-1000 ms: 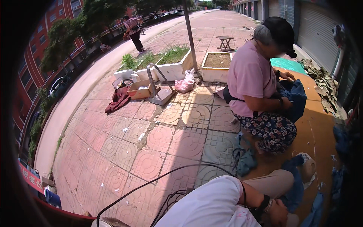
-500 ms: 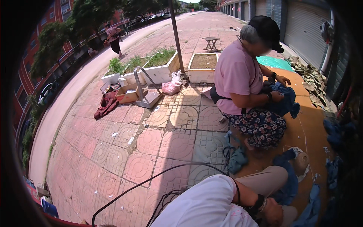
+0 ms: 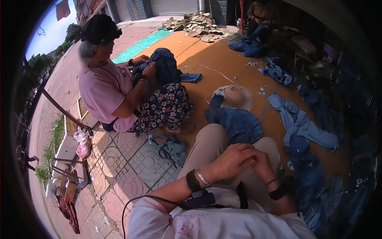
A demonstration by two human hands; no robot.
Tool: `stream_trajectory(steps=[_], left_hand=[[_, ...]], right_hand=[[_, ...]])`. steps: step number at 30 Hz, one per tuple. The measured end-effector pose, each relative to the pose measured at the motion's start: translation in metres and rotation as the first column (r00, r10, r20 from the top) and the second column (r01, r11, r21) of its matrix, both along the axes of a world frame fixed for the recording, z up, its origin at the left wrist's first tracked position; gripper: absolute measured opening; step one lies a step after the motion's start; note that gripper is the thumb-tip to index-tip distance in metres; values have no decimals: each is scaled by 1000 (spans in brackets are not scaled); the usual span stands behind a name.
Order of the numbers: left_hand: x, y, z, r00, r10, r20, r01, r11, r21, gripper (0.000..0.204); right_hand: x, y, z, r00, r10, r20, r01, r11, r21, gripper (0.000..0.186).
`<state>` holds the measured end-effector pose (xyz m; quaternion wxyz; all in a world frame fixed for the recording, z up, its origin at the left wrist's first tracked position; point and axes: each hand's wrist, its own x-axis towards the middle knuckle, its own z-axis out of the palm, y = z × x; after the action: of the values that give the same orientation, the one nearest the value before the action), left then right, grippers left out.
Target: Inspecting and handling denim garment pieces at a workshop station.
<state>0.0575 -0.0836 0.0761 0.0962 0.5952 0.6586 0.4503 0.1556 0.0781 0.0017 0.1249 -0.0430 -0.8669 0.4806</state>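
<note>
My left hand (image 3: 234, 157) and my right hand (image 3: 260, 164) are clasped together above my bent legs, closed on each other, with no object visible between them. A black band and a metal bracelet circle my left wrist, and another black band is on the right. Just beyond my knees lies a denim garment (image 3: 234, 121), beside a tan rounded object (image 3: 234, 95). A pale blue denim piece (image 3: 302, 123) lies to my right. A green cloth (image 3: 173, 149) is on the paving by my left leg.
A coworker (image 3: 105, 93) in pink squats at front left, handling dark denim (image 3: 167, 67). Another person (image 3: 260, 16) sits at back right among denim piles. An orange mat (image 3: 211, 59) stretches ahead toward stacked scraps (image 3: 195, 26). Planters (image 3: 61, 143) and a metal trolley (image 3: 67, 167) stand far left.
My view has swung strongly to the right, bringing the mat, denim and seated person into view. The pink-shirted coworker now appears at left. My hands remain together in my lap.
</note>
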Motion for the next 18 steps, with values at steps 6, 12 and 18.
stream_trajectory(steps=[6, 12, 18], left_hand=[[-53, 2, -2, 837, 228, 497, -240, 970, -40, 18], [-76, 40, 6, 742, 235, 628, -252, 966, -63, 16], [-102, 84, -22, 696, 242, 676, -224, 968, -117, 17]], right_hand=[[33, 88, 10, 794, -603, 72, 582, 722, -375, 12], [63, 135, -35, 669, -708, 224, 742, 623, -247, 14], [57, 160, -108, 632, -705, 322, 747, 665, -13, 15]])
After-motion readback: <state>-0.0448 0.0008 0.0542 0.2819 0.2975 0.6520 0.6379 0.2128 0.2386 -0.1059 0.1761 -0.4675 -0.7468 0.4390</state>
